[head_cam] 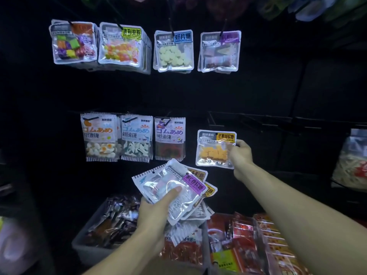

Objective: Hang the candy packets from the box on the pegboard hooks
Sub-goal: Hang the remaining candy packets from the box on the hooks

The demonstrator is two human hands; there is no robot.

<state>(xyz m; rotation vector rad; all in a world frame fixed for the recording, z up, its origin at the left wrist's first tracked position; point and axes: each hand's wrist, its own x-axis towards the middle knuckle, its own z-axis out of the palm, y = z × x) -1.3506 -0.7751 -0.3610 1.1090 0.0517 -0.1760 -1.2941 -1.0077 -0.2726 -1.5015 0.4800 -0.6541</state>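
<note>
My right hand (241,153) pinches the right edge of a mango candy packet (213,149) with orange cubes, held upright against the dark pegboard at the right end of the lower row. My left hand (156,207) grips a fanned stack of candy packets (178,187), the top one silvery with a purple label, above the boxes. On the lower hooks hang three striped gummy packets (99,135). The upper row holds several packet groups (174,50) on black hooks. Whether the mango packet is on a hook is hidden.
Below stand a grey box (87,249) of dark wrapped sweets and trays of red packets (250,241). Black wire racks (278,122) extend right of the pegboard, with a large bag (351,161) at the far right. The surroundings are very dark.
</note>
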